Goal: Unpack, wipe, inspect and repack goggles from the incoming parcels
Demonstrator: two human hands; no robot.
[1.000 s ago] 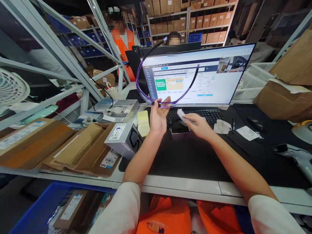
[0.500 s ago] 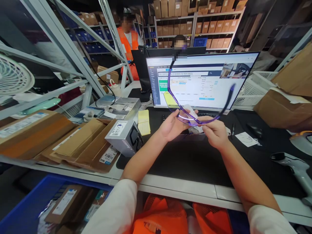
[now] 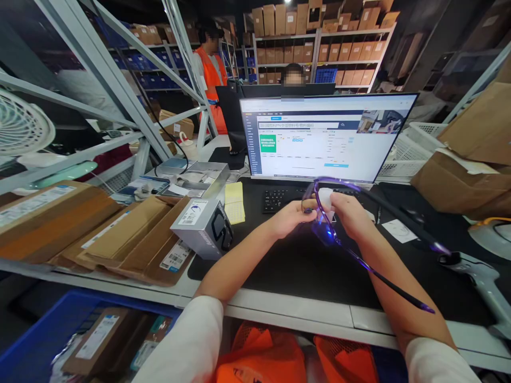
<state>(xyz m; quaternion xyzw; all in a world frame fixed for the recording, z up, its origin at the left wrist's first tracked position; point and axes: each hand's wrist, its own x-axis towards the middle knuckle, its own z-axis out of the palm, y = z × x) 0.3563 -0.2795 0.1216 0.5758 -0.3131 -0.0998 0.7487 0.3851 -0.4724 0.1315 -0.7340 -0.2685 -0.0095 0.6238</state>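
Note:
A pair of glasses [image 3: 337, 242] with a purple and black frame is held above the desk, its two arms reaching to the lower right. My left hand [image 3: 293, 218] is closed on one side of the front frame, fingers at the lens. Close by, my right hand [image 3: 353, 213] is closed on a small white piece [image 3: 326, 198], perhaps a tissue or cloth, against the glasses; their frame partly hides it. A grey printed box [image 3: 203, 229] with a picture of glasses stands left of my left forearm.
Behind my hands are a keyboard [image 3: 275, 201] and a lit monitor [image 3: 303, 143]. A yellow note pad [image 3: 234, 203] and flattened cartons [image 3: 131, 234] lie left. A barcode scanner [image 3: 477, 276] rests at right. Another person [image 3: 211, 74] in an orange vest stands beyond the frame.
The glasses have turned from arms pointing up to arms pointing lower right, toward me. My right hand has gone from the frame's edge to the white piece, which previously showed by my left hand.

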